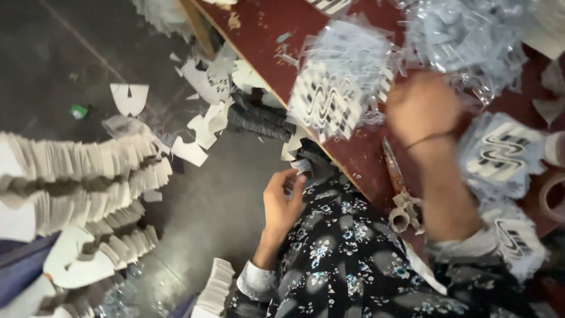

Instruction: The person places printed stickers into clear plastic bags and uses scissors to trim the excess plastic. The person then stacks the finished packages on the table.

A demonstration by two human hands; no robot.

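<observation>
I see the left hand [283, 200] pinching a small cutout piece [302, 166] at frame centre; right hand [422, 109], blurred, grip unreadable, over the red table [265, 35].

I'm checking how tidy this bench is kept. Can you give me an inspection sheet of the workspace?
Surface: dark red table, scuffed, with scraps on it.
Job's things: piles of clear-wrapped white pieces with wavy stripes; more by the right arm.
Clutter: scissors on the table; white cutouts on the floor; tape roll at the right edge.
Hands: left hand below the table edge, pinching a small piece; right hand blurred over the piles, grip unclear.
Cables: nothing seen.
Surroundings: stacked white cutouts at left; dark floral garment.
</observation>
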